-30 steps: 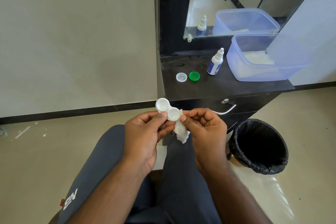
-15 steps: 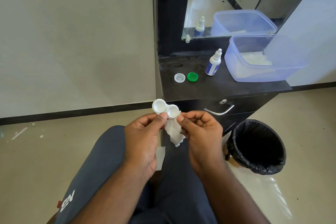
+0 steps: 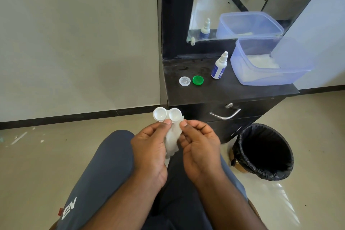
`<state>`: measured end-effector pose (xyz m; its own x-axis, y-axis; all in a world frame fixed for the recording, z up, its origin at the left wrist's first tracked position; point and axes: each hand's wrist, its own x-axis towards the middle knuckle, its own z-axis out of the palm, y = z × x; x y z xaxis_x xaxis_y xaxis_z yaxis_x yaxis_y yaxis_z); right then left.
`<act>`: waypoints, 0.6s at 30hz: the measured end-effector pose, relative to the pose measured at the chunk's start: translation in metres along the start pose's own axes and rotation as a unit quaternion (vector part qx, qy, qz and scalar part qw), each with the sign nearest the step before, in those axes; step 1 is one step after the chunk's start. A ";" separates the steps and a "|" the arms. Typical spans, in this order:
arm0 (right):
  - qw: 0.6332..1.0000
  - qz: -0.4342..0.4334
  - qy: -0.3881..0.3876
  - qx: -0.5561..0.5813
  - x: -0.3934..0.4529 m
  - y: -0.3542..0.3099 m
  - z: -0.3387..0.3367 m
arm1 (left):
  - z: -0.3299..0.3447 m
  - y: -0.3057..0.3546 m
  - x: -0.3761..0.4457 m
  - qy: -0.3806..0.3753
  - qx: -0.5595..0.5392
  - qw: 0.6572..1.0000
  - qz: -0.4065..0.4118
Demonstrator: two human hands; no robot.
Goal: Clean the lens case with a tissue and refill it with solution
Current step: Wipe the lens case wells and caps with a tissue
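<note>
My left hand (image 3: pixel 149 147) pinches the lower edge of a white two-well lens case (image 3: pixel 166 114), held up with both open wells facing me. My right hand (image 3: pixel 199 145) grips a crumpled white tissue (image 3: pixel 172 141) that hangs between the two hands, just below the case's right well. On the black dresser top (image 3: pixel 233 87) lie the case's two loose caps, one clear (image 3: pixel 184 81) and one green (image 3: pixel 198 80). Beside them stands a small white solution bottle (image 3: pixel 219 65) with a blue label.
A clear bluish plastic tub (image 3: pixel 268 61) with white tissues sits at the dresser's back right, under a mirror (image 3: pixel 224 2). A black-lined waste bin (image 3: pixel 265 152) stands on the floor to my right. A drawer with a metal handle (image 3: pixel 225 115) is just beyond my hands.
The tissue has come off the right well and now hangs lower between my hands. Both wells of the case are now uncovered.
</note>
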<state>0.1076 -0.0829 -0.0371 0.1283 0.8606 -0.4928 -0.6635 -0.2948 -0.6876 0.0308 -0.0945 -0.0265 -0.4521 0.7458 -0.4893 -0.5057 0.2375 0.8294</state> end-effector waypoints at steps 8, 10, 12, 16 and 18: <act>0.988 -0.079 -0.038 -0.128 0.010 -0.019 -0.012 | -0.015 0.008 0.018 -0.118 0.182 0.976 0.009; 0.963 -0.130 -0.067 -0.225 0.011 -0.030 -0.015 | -0.018 0.016 0.019 -0.158 0.261 0.952 0.037; 0.934 -0.162 -0.111 -0.298 0.008 -0.038 -0.015 | -0.021 0.022 0.022 -0.167 0.325 0.928 0.073; 0.920 -0.179 -0.138 -0.321 0.002 -0.039 -0.014 | -0.025 0.028 0.026 -0.176 0.438 0.870 0.143; 0.927 -0.176 -0.137 -0.303 0.003 -0.037 -0.012 | -0.024 0.030 0.025 -0.193 0.468 0.847 0.164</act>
<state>0.1416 -0.0743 -0.0196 0.0115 0.9963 -0.0851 -0.0702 -0.0841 -0.9940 -0.0136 -0.0837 -0.0202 -0.0906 0.9722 -0.2161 0.4857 0.2325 0.8426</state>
